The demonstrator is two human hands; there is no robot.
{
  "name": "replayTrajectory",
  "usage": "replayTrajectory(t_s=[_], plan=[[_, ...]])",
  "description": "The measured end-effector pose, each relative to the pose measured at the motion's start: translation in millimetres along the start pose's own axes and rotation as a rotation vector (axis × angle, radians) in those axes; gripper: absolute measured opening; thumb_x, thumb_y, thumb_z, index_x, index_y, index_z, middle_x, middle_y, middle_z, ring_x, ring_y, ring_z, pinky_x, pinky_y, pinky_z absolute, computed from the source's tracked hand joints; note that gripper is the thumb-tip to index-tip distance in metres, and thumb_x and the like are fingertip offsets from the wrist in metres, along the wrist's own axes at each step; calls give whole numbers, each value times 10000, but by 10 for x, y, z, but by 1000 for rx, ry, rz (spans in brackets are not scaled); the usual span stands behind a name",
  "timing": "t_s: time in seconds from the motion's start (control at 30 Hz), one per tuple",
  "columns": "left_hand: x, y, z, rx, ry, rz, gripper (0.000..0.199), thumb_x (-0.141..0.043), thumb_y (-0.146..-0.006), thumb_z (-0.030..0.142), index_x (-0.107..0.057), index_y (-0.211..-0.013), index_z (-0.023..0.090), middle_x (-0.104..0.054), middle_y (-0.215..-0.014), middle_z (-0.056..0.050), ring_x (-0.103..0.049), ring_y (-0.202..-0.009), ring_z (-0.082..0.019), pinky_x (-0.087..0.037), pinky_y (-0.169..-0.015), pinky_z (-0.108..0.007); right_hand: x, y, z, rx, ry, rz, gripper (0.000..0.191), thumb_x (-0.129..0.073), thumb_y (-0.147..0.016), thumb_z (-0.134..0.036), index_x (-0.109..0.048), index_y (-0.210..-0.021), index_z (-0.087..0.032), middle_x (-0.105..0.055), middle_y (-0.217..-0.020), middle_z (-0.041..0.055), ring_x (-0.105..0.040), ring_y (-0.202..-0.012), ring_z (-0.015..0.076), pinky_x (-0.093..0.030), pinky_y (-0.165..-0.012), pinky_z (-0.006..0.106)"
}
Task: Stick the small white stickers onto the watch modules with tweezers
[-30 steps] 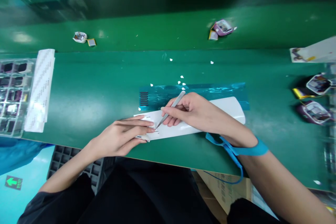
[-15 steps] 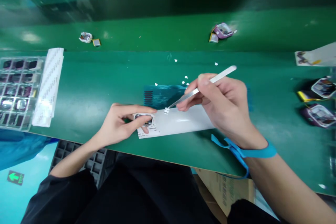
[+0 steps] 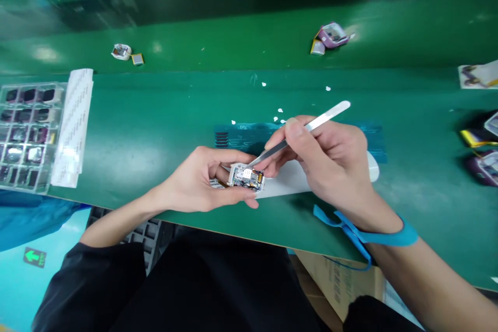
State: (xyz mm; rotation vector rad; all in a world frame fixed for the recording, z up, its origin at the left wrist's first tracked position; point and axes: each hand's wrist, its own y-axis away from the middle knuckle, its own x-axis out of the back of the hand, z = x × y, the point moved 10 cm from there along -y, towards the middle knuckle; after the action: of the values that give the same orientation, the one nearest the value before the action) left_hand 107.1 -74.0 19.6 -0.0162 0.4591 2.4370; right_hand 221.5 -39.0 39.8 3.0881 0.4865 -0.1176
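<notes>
Between the thumb and fingers of my left hand (image 3: 210, 181) is a small white device housing (image 3: 257, 182) with its circuit board facing up. My right hand (image 3: 327, 158) grips metal tweezers (image 3: 330, 113) like a pen, and their tips reach the device. A small white printed sticker (image 3: 247, 173) lies at the tips over the board; whether the tips still pinch it I cannot tell. Under both hands is a white backing strip (image 3: 286, 182), partly hidden by them. Behind it lies a translucent blue film (image 3: 249, 137). A blue wrist strap (image 3: 389, 233) circles my right wrist.
Several small white scraps (image 3: 280, 110) dot the green bench (image 3: 155, 109). At left stand a clear compartment tray (image 3: 27, 137) of small devices and a white printed sheet (image 3: 73, 127). Further back are a white housing (image 3: 122, 52) and a purple housing (image 3: 333, 35); another purple one (image 3: 484, 166) sits at right.
My left hand has lifted the device and moved right, turning its board up. The tweezers have carried the sticker from the white strip onto the device.
</notes>
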Motion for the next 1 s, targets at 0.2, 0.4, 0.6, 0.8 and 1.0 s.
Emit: replayTrajectory(t_s=[0.2,0.4,0.6,0.8,1.0], plan=[[-4,7,-9,4,3,8,299,-781,-821,139,-703,-1108,117,-789,-861,-56,-800,-780,-208,-626,-656,-208,0,2,-36,23,12,5,331,-561,-1022,-408,-696,-779,-227,-746,-675,14,-694,-535,124,-574,-500,217],[-3,32,-20,3,-24,8,308,-770,-838,145,-704,-1137,109,-790,-838,-64,-801,-779,-223,-616,-626,-210,-6,21,-61,48,94,10,359,-536,-1037,-400,-685,-762,-223,-727,-655,5,-690,-536,117,-572,-493,214],[19,47,-11,-46,85,25,267,-598,-947,121,-716,-1186,122,-778,-957,-75,-805,-802,-235,-622,-648,-228,-4,45,-158,121,242,32,323,-499,-1049,-321,-678,-799,-223,-719,-649,-11,-705,-576,111,-579,-536,211],[64,72,4,-41,91,50,253,-590,-954,135,-745,-1155,136,-790,-893,-69,-799,-731,-219,-617,-662,-255,17,150,-238,285,244,98,278,-516,-1038,-294,-720,-854,-258,-739,-717,-13,-705,-589,134,-575,-530,274],[443,241,87,-92,-59,232,255,-639,-975,271,-727,-1178,144,-795,-802,-78,-769,-698,-210,-606,-677,-297,257,187,-266,345,330,331,266,-530,-1028,-407,-740,-899,-307,-780,-877,22,-732,-696,214,-589,-575,393]])
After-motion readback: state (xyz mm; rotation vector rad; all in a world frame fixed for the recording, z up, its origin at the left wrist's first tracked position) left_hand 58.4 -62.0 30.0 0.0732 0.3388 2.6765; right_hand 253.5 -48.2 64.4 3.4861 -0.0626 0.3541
